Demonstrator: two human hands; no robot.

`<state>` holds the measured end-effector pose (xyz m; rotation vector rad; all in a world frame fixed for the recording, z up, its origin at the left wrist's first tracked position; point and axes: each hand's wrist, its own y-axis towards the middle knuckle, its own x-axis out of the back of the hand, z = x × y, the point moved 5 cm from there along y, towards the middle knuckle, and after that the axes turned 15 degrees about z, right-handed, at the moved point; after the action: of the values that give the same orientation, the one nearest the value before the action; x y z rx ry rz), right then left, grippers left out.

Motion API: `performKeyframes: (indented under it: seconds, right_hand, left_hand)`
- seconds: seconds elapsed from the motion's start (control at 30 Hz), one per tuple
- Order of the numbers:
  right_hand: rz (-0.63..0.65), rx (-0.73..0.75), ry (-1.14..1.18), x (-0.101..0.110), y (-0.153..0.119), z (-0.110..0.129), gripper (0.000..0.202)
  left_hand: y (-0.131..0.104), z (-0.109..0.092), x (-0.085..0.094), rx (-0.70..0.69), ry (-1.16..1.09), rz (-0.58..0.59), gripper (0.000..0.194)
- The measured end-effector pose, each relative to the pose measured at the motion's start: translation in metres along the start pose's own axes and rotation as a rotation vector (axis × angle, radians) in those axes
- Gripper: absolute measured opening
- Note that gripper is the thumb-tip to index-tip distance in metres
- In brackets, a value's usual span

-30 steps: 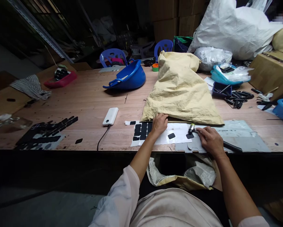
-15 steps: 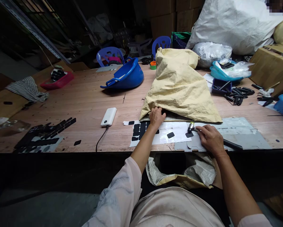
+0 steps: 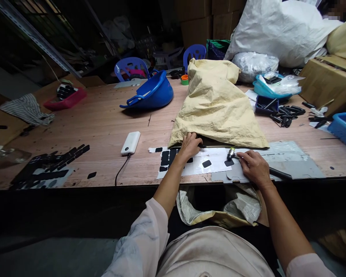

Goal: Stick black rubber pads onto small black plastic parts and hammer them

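A hammer is being gripped by the right hand, while the left hand is being held at a beige sack, its grasp unclear.

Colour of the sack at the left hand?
Pale yellow: the sack at the left hand is plain, creased, with no print visible. Best seen in the head view.

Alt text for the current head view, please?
A person's left hand is at the near edge of a pale yellow fabric sack; the right hand holds a black-handled hammer by a white paper sheet with black rounded pieces.
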<state>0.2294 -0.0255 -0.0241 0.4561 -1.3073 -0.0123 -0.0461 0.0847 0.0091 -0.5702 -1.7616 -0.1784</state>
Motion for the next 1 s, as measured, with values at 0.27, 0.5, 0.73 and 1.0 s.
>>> performKeyframes:
  seconds: [0.27, 0.5, 0.73, 1.0]
  right_hand:
    - [0.005, -0.026, 0.028, -0.002, -0.001, -0.001, 0.027]
    - [0.023, -0.004, 0.016, -0.004, 0.001, -0.008, 0.028]
    - [-0.020, 0.028, 0.207, 0.012, -0.001, 0.022, 0.032]
    - [0.000, 0.110, 0.422, 0.020, -0.004, 0.080, 0.042]
  left_hand:
    - [-0.035, -0.045, -0.040, -0.197, -0.213, 0.084, 0.016]
    - [-0.037, -0.036, -0.064, -0.135, -0.412, -0.033, 0.019]
    - [-0.037, -0.038, -0.061, -0.135, -0.451, -0.037, 0.020]
    - [-0.036, -0.039, -0.061, -0.124, -0.431, -0.033, 0.018]
